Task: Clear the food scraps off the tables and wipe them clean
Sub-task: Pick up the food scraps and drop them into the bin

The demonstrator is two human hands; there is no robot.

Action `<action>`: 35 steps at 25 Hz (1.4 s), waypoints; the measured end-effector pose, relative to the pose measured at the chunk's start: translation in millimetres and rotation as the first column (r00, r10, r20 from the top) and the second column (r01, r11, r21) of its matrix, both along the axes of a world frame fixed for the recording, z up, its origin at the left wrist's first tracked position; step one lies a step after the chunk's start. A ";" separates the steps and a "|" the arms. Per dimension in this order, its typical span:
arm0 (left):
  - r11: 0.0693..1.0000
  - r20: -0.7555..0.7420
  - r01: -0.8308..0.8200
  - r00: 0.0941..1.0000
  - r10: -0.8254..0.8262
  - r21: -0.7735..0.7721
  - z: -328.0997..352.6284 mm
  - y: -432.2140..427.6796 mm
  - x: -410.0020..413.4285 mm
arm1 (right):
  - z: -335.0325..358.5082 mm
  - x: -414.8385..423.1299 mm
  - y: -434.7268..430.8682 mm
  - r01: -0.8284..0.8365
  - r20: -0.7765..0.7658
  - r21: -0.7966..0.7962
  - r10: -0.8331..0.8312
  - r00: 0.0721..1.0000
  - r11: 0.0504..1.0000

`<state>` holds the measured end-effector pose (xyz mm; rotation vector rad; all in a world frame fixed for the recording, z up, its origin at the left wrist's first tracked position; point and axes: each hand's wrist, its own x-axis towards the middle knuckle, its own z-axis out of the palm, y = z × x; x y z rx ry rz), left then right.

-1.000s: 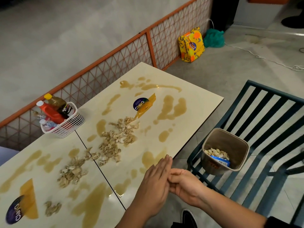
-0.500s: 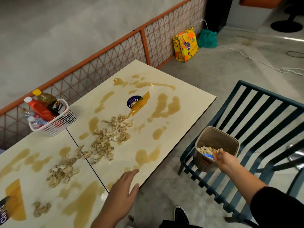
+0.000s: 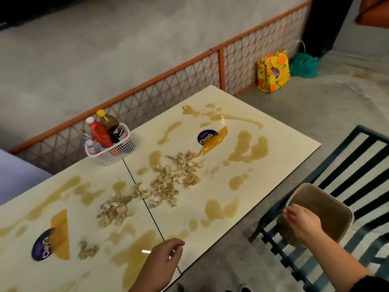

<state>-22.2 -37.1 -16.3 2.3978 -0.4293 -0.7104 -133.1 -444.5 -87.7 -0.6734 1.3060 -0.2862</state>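
Beige, crumbly food scraps (image 3: 168,186) lie heaped across the seam of two glossy cream tables (image 3: 284,148), amid wet brown spills (image 3: 248,152). Left hand (image 3: 162,262) hovers at the near edge, fingers loosely curled, empty. Right hand (image 3: 303,224) hangs over the tan square plastic bin (image 3: 336,216); whether its blurred fingers grip anything, I cannot tell. Scrap-clearing seems midway; next calls for scooping a handful.

— Anything readable here?
— "ClayG", in white, on the purple sticker (image 3: 207,137) on the right table (image 3: 284,148), and again on the near sticker (image 3: 43,247) on the left table (image 3: 25,218).
— The yellow bag (image 3: 273,70)?
— Its print is too small to read.
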 end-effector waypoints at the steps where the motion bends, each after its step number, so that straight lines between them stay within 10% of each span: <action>1: 1.000 0.000 -0.021 1.000 0.021 -0.006 -0.7 10.3 4.2 | 9.7 13.2 18.2 -0.140 -0.031 -0.085 0.138 0.990 0.986; 5: 0.995 -0.015 -0.101 0.995 0.100 -0.026 -8.8 57.9 20.3 | 37.8 67.6 107.9 -0.619 -0.220 -0.339 0.580 0.784 0.709; 8: 0.989 -0.053 -0.148 0.988 0.146 -0.024 -15.2 104.7 31.6 | 37.0 109.9 179.7 -0.862 -0.385 -0.443 0.816 0.432 0.247; 11: 0.972 -0.086 -0.230 0.971 0.225 -0.049 -24.8 149.5 39.3 | 26.8 149.6 237.1 -0.854 -0.619 -0.423 0.785 0.029 -0.302; 15: 0.949 -0.103 -0.308 0.948 0.301 -0.071 -33.9 200.7 43.2 | -5.2 199.1 275.3 -0.787 -0.819 -0.204 0.542 -0.188 -0.583; 21: 0.931 -0.119 -0.363 0.927 0.356 -0.040 -43.4 269.7 48.3 | -13.3 241.6 291.1 -0.838 -0.882 0.026 0.382 -0.276 -0.544; 30: 0.901 -0.015 -0.435 0.900 0.435 -0.004 -71.1 327.0 82.0 | 13.3 217.6 366.8 -0.919 -0.790 -0.367 0.570 0.227 -0.143; 35: 0.911 0.180 -0.411 0.899 0.400 0.029 -92.4 330.7 152.1 | 19.9 198.8 407.3 -0.907 -0.573 -0.408 0.743 0.344 0.105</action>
